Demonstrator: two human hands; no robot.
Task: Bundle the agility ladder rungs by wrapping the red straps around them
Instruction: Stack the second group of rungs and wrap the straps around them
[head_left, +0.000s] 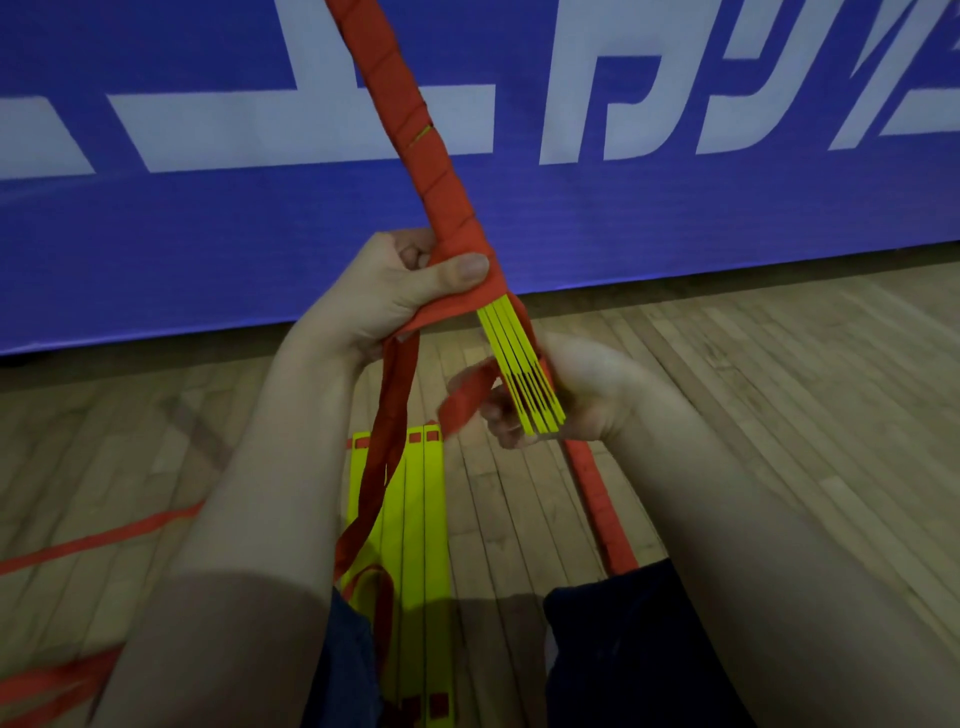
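Most of the upheld bundle of yellow rungs (519, 364) is already wound in red strap (415, 130); only its near end is bare. The wrap is clamped by the left hand (384, 291), the bare end is gripped by the right hand (592, 395), and loose rungs (415, 519) are left unwrapped on the wooden floor (753, 364).

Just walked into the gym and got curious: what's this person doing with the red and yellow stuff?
A person is bundling a stack of yellow ladder rungs with a red strap. The left hand grips the wrapped part, thumb pressing the strap down. The right hand holds the bare yellow ends. Most of the stack is wrapped, and loose strap hangs towards flat rungs on the wooden floor.
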